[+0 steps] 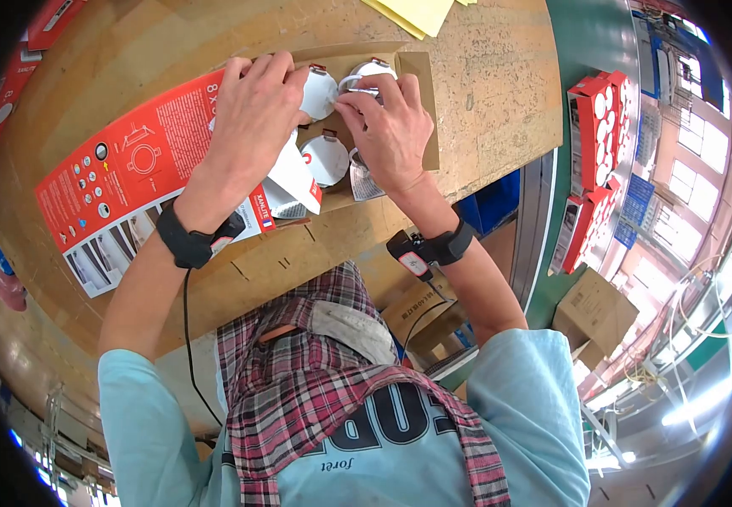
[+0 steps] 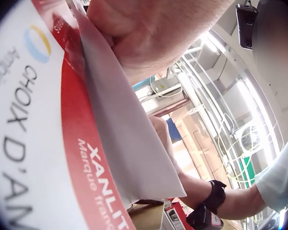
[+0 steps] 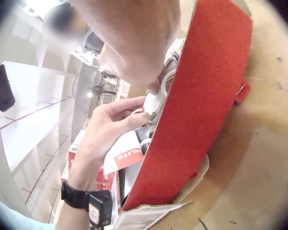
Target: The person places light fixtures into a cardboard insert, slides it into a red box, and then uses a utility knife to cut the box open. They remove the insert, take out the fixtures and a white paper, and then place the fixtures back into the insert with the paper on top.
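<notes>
An open red printed carton (image 1: pixel 142 139) holds several round white downlights with spring clips. Over its left part bends my left hand (image 1: pixel 256 118), thumb and fingers at the edge of a white downlight (image 1: pixel 319 95). The right wrist view shows that left hand (image 3: pixel 108 124) pinching beside a clip, thumb against forefinger. From the other side my right hand (image 1: pixel 393 131) pinches at the same downlight's rim, fingers bent. Another downlight (image 1: pixel 327 160) sits just below, and one more (image 1: pixel 374 69) lies behind the right fingers. A white flap (image 1: pixel 292 179) sticks up below the left hand.
Around the carton spreads a worn wooden table (image 1: pixel 501 84), with yellow sheets (image 1: pixel 412 13) at its far edge. Red cartons (image 1: pixel 592 127) stand on a green surface at the right. A brown cardboard box (image 1: pixel 596 308) stands further down that side.
</notes>
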Demonstrator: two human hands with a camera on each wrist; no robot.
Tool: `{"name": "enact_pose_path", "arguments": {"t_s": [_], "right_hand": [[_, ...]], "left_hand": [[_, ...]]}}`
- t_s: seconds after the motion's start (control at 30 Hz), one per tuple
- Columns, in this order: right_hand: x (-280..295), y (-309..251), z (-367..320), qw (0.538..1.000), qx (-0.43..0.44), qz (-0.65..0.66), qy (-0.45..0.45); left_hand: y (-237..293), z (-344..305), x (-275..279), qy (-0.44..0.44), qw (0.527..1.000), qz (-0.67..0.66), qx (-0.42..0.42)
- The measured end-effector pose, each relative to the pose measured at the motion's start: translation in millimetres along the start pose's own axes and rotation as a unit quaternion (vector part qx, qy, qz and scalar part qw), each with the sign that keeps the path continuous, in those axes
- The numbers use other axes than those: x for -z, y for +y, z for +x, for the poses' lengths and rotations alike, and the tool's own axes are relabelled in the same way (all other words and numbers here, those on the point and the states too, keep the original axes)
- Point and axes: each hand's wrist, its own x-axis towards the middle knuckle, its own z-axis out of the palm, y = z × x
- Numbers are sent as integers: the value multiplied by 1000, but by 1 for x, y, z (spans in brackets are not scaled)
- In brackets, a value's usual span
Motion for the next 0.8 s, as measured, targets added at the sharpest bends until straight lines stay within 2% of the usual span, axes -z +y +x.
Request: {"name": "enact_pose_path", "arguments": {"t_s": [0.63, 0.8], "right_hand": [[-2, -6, 0, 1000, -17, -6, 0], [1, -5, -2, 1000, -15, 5, -6]], "left_hand": [[2, -1, 1, -11, 1000, 13, 0], [1, -2, -2, 30, 999, 23, -18]]}}
